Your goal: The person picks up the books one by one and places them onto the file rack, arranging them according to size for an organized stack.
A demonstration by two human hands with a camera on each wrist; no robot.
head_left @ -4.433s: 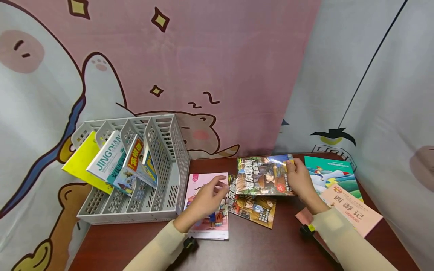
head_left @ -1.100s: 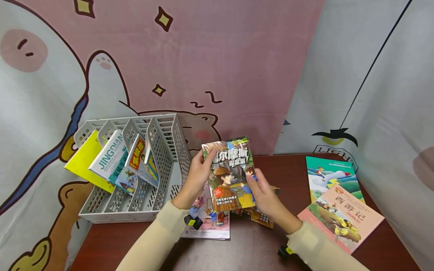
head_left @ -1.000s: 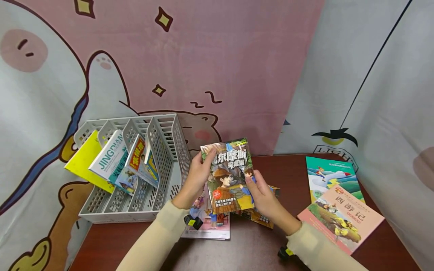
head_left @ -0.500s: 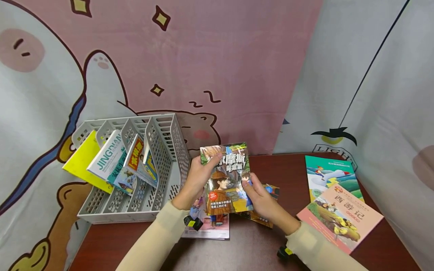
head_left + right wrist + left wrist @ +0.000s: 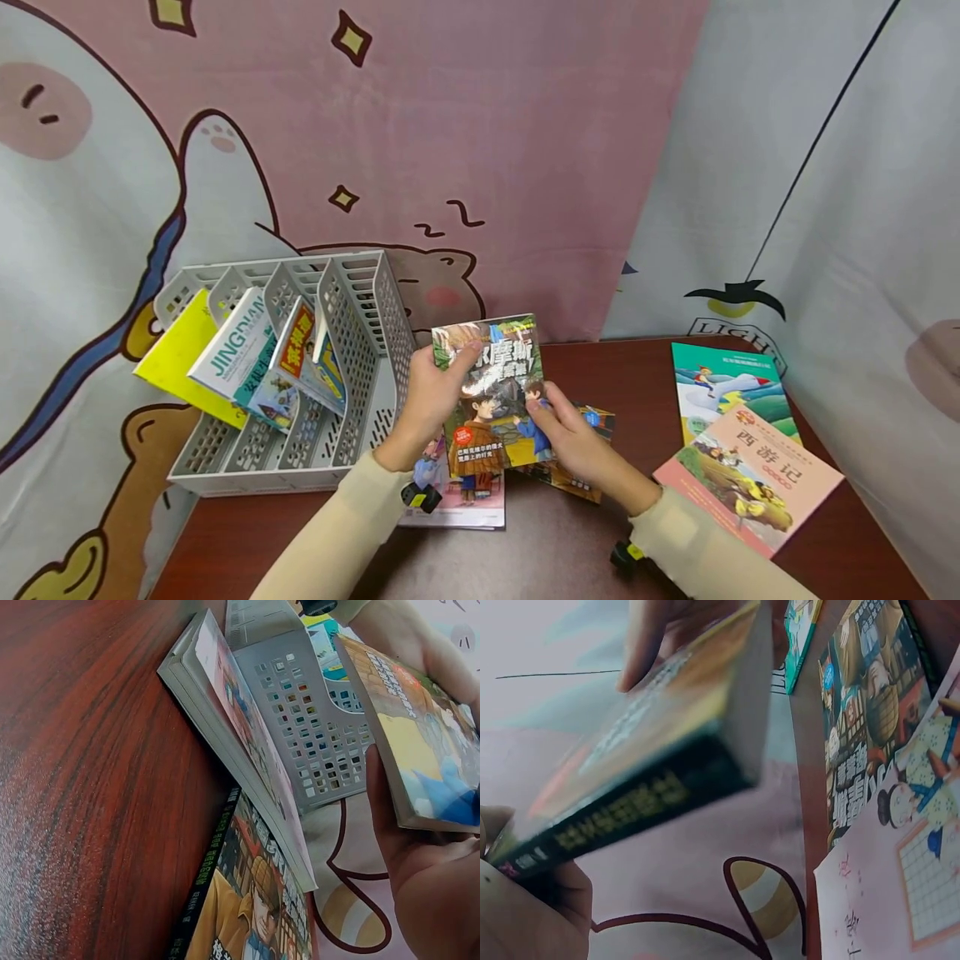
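Note:
My two hands hold a glossy paperback book (image 5: pixel 498 421), cover facing me, above the table. The left hand (image 5: pixel 433 392) grips its upper left side, thumb lying across the cover. The right hand (image 5: pixel 577 437) pinches the lower right edge, thumb on the front. In the left wrist view the book's dark spine (image 5: pixel 622 814) and page edges show. A pink-covered book (image 5: pixel 483 508) lies beneath, partly hidden. Another illustrated book (image 5: pixel 262 907), with a man in a checked cap, lies against it, mostly covered by the held book in the head view.
At the left stands a grey perforated file organizer (image 5: pixel 300 482) with several books leaning in its compartments. To the right, a pink book (image 5: pixel 750 483) overlaps a green one (image 5: pixel 731 375) on the dark wooden table (image 5: pixel 555 558). A printed cloth hangs behind.
Earlier the right hand alone held a book sideways, while the left hovered over the pink book. Now both hands hold a book upright; lately it has sunk slightly, the left thumb moving inward.

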